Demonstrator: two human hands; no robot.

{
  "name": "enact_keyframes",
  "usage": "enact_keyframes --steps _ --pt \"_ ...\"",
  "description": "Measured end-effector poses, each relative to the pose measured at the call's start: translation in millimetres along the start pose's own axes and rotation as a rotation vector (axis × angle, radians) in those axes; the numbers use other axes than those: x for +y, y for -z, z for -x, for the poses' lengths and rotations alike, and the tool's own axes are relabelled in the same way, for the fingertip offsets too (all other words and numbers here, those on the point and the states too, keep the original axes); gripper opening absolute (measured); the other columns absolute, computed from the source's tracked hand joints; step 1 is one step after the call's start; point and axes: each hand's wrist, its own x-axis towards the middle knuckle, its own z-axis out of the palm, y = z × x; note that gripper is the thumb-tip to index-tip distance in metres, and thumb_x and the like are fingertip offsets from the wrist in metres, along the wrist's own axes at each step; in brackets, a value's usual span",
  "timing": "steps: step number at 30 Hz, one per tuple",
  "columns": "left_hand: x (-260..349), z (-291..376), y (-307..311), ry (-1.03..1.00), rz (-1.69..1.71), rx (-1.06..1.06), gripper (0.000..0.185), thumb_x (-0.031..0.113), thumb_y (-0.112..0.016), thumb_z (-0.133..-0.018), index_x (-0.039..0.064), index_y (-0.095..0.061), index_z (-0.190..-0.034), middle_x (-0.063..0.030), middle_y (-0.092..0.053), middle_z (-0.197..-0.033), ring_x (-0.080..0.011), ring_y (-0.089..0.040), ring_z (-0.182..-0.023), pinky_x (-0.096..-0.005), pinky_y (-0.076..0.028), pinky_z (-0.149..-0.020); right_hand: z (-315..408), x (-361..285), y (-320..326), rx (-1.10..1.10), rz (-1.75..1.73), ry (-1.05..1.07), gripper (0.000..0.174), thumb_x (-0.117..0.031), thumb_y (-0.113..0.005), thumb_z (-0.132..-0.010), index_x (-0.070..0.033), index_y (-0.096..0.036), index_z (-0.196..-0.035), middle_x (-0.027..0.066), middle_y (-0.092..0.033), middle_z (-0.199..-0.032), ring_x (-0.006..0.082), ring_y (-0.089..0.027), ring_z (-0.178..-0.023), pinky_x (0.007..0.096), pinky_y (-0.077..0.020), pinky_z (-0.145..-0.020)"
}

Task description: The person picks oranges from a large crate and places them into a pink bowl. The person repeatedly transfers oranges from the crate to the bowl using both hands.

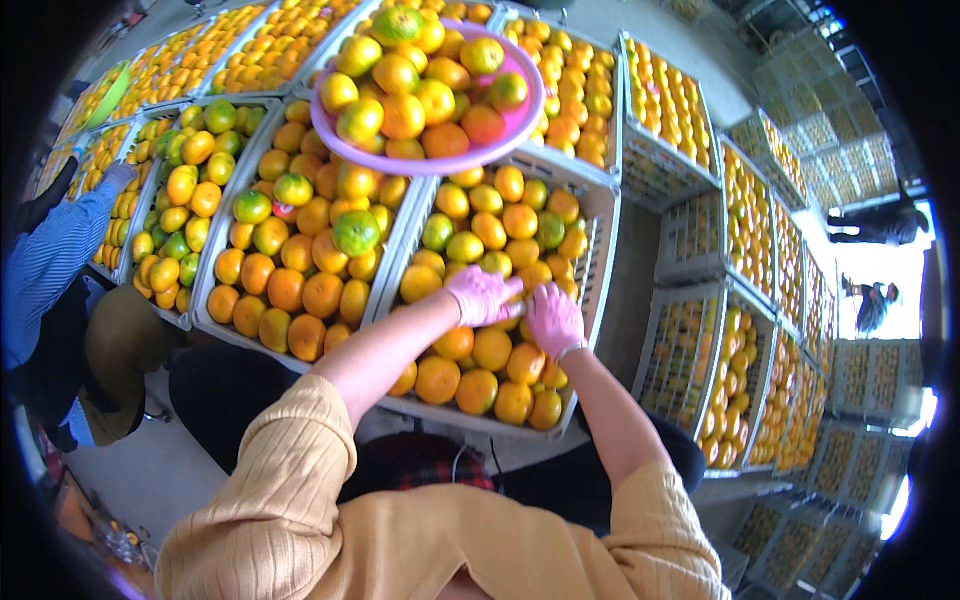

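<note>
My left hand (484, 295), in a pink glove, reaches over a pale plastic crate (604, 259) of mandarins in front of me. Its fingers point right, among the fruit at the crate's middle. Just beside it, my right hand (555, 321) wears a matching glove and rests against fruit near the crate's right wall. The hands nearly meet; whether either grips a mandarin is hidden. Large orange mandarins (476, 391) fill the near rows. Farther back lie looser, yellower ones (489, 231), a few greenish.
A pink basin (442, 163) heaped with mandarins stands at the crate's far end. To the left is another full crate (289, 351). A co-worker's gloved hand (118, 175) is farther left. Stacked crates (679, 352) rise on the right, with two people in the distance.
</note>
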Motion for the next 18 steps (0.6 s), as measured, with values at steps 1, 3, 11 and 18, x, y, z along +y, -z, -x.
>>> enact_keyframes --steps 1,3,11,18 --pt "-1 1 5 -0.020 0.034 -0.011 0.054 0.060 -0.045 -0.097 0.015 -0.055 -0.126 -0.0195 -0.068 -0.106 -0.0384 -0.070 -0.090 -0.0485 -0.056 -0.080 0 -1 3 -0.013 -0.014 -0.014 0.024 -0.031 -0.055 -0.097 -0.008 -0.059 -0.103 0.0151 -0.064 -0.100 0.0328 -0.067 -0.090 0.0455 -0.0546 -0.078" --pt "0 6 15 -0.027 0.092 -0.043 0.056 0.062 -0.044 -0.098 0.011 -0.057 -0.118 -0.0203 -0.070 -0.102 -0.0383 -0.070 -0.094 -0.0478 -0.055 -0.084 0 1 3 0.011 -0.012 0.025 0.024 -0.030 -0.054 -0.098 -0.008 -0.058 -0.104 0.0158 -0.064 -0.101 0.0329 -0.067 -0.090 0.0459 -0.0546 -0.078" --pt "12 7 10 0.095 0.083 -0.076 0.059 0.063 -0.042 -0.098 0.009 -0.055 -0.117 -0.0162 -0.069 -0.107 -0.0310 -0.068 -0.100 -0.0441 -0.049 -0.091 -88 -23 77 0.455 -0.127 0.239 0.009 -0.015 -0.062 -0.092 -0.007 -0.059 -0.095 0.0151 -0.063 -0.089 0.0368 -0.065 -0.080 0.0483 -0.0541 -0.069" --pt "43 30 5 0.293 -0.099 0.115 0.069 0.064 -0.040 -0.098 0.011 -0.049 -0.139 -0.0173 -0.056 -0.132 -0.0316 -0.050 -0.130 -0.0574 -0.023 -0.116 -257 -158 144 0.153 -0.466 0.118 0.058 -0.035 -0.075 -0.084 -0.001 -0.056 -0.127 0.0238 -0.069 -0.109 0.0397 -0.067 -0.103 0.0437 -0.0531 -0.090"
